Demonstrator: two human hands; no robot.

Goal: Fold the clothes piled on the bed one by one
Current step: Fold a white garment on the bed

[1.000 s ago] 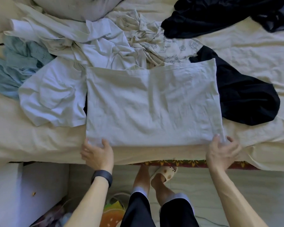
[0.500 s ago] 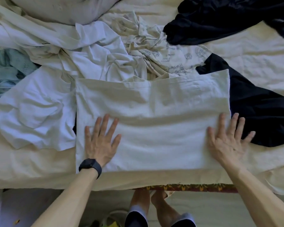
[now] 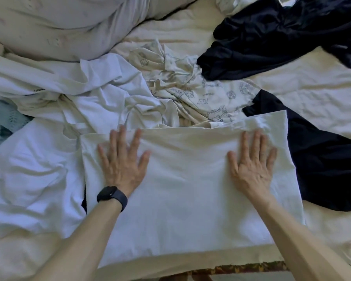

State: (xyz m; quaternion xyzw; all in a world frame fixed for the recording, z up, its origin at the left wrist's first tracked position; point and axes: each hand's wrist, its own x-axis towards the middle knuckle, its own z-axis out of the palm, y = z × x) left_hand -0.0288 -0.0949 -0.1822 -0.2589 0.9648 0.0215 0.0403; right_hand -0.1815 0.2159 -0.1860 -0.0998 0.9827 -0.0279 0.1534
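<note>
A white folded garment [image 3: 190,199] lies flat as a rectangle at the bed's near edge. My left hand [image 3: 123,161], with a black watch at the wrist, presses flat on its upper left part, fingers spread. My right hand [image 3: 251,165] presses flat on its upper right part, fingertips near the far edge. Behind it lies the pile: crumpled white clothes [image 3: 93,94], a cream printed garment [image 3: 190,88], a white piece [image 3: 28,175] at the left.
A black garment [image 3: 328,169] lies right of the folded piece, partly under it, and another black one [image 3: 282,35] at the far right. A pillow [image 3: 59,23] sits at the far left, teal cloth [image 3: 0,118] at the left edge. Cream sheet [image 3: 312,92] covers the bed.
Both hands have slid from the garment's near edge up across it to its far edge, palms flat. The view has moved closer over the bed.
</note>
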